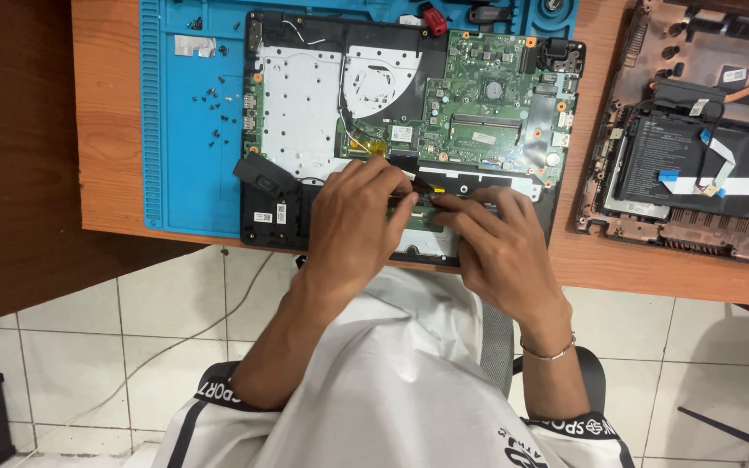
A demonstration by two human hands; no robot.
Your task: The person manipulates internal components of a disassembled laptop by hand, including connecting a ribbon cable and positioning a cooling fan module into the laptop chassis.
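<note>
- I am pinching a small dark memory stick (415, 201) between the fingertips of my left hand (359, 217) and my right hand (494, 243), both closed on it from opposite ends.
- The stick is lying low over the near edge of the opened laptop base (281, 217), just under my fingertips, with a small yellow spot showing beside my right forefinger.
- Just beyond my grip, the green mainboard (487, 113) is sitting in the base, and to the far left of it a silver metal plate (298, 113) and a round fan (383, 82).
- To the left of my left hand, a black speaker piece (262, 172) is resting at an angle.
- Further left, loose dark screws (210, 100) are lying scattered on the blue work mat (171, 173).
- Well to the right of my right hand, a second opened laptop shell (695, 130) with a black battery is lying on the wooden desk (106, 104).
</note>
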